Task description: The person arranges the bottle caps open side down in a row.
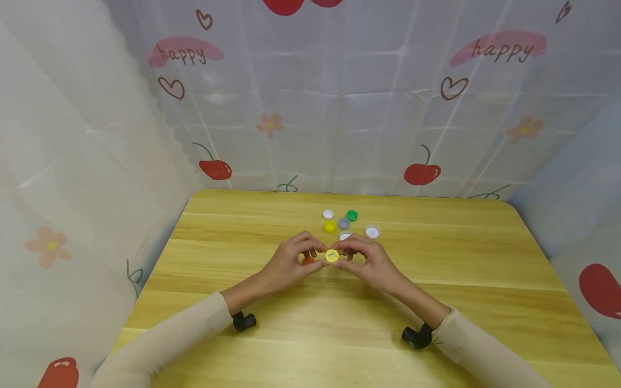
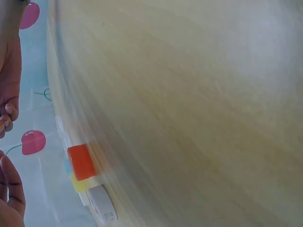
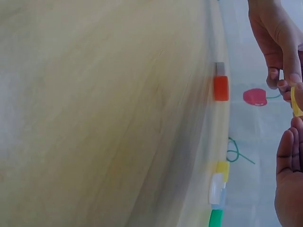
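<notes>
Both hands meet over the table, pinching one small yellow bottle cap (image 1: 332, 255) between thumbs and fingertips. The left hand (image 1: 291, 257) grips its left edge, and the right hand (image 1: 375, 265) its right edge. Blue print shows on the cap's flat top, which faces up toward the head camera. In the right wrist view the yellow cap (image 3: 296, 101) sits between the fingers of both hands, well above the table. An orange cap (image 1: 308, 261) lies on the table, partly hidden behind the left hand's fingers.
Beyond the hands lie more caps: a white cap (image 1: 328, 214), a green cap (image 1: 352, 215), a yellow cap (image 1: 330, 227), a grey cap (image 1: 343, 223) and a clear-rimmed white cap (image 1: 372, 232). Another white cap (image 1: 345, 236) is partly covered by right fingers. Printed curtains (image 1: 339, 108) enclose the wooden table (image 1: 310, 345).
</notes>
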### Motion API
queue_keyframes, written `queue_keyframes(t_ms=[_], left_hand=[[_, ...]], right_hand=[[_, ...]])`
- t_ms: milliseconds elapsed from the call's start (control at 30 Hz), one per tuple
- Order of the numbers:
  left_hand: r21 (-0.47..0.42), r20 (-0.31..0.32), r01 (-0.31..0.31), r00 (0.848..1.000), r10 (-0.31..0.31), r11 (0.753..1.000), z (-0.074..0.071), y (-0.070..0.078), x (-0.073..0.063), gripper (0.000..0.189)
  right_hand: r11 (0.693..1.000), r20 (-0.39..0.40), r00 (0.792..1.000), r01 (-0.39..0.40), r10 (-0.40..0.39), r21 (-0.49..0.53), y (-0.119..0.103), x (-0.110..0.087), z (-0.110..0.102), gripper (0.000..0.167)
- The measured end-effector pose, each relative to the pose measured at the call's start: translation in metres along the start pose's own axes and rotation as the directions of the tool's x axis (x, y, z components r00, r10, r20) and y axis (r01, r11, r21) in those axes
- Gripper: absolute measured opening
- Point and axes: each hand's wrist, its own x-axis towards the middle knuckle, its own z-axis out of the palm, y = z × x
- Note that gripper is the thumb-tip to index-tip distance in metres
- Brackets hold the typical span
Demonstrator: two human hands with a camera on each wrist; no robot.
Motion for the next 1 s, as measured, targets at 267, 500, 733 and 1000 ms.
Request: queue_keyframes(t_ms=[267, 500, 733, 1000], left_hand=[[0.253, 0.039, -0.003, 0.999, -0.007, 0.967, -0.001, -0.005, -0.001, 0.022], [0.379, 0.109, 0.03, 0.991, -0.076, 0.925, 0.003, -0.012, -0.002, 0.023], [0.452, 0.154, 0.079, 0.974, -0.164, 0.889, 0.009, -0.017, -0.001, 0.025], [0.477, 0.177, 0.094, 0.964, -0.2, 0.874, 0.015, -0.02, -0.001, 0.022]], right_hand=[[0.953, 0.135, 0.991, 0.02, 0.022, -0.301, -0.002, 0.012, 0.003, 0.029], [0.871, 0.231, 0.968, 0.032, 0.094, -0.489, -0.003, 0.021, 0.008, 0.028], [0.852, 0.295, 0.942, 0.017, 0.162, -0.523, 0.002, 0.029, 0.015, 0.024], [0.862, 0.339, 0.919, -0.002, 0.201, -0.507, 0.01, 0.033, 0.019, 0.021]])
